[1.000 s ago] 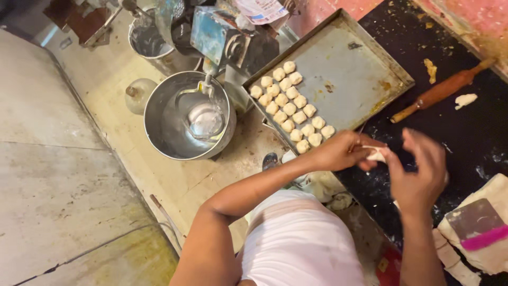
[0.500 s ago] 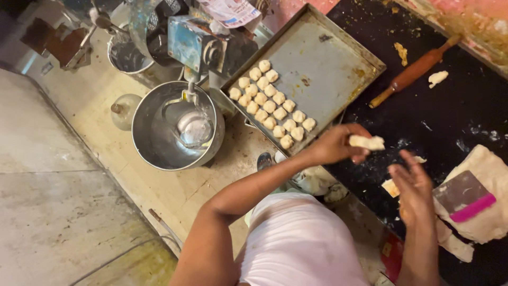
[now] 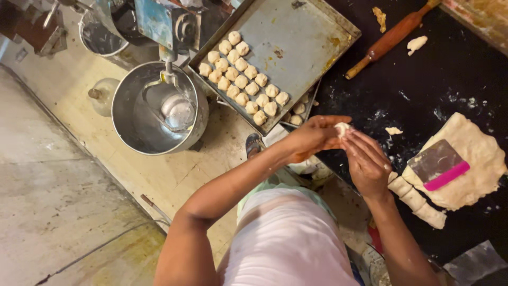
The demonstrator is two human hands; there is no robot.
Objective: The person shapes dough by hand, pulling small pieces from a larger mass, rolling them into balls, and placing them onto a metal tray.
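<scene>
Here, my left hand: [image 3: 316, 139] it is curled around a small dough piece [image 3: 343, 127], grasping it from the left side, above the edge of the dark surface [image 3: 450, 79].
My right hand: [image 3: 368, 161] its fingertips touch the same piece from the right, so both hands pinch it together.
Where the piece is: in the air between my two hands, just below the baking tray [image 3: 312, 37] and apart from it.
How to do it well: I think the piece should be turned gently, with light pressure, so it gets round and smooth like the others; pressing hard would flatten it.
Shaped pieces on the tray: [image 3: 243, 79] about nineteen, in two close rows along the lower left edge; a few more lie on a second tray under it.
Rolling pin: [image 3: 389, 38] one, wooden, well apart on the surface.
Scraper: [image 3: 438, 165] one, metal with a pink handle, lying on the flat dough sheet [image 3: 476, 159].
Cut dough log: [image 3: 415, 200] one, beside the sheet.
Mixer bowl: [image 3: 153, 108] one, steel, on the floor side.
</scene>
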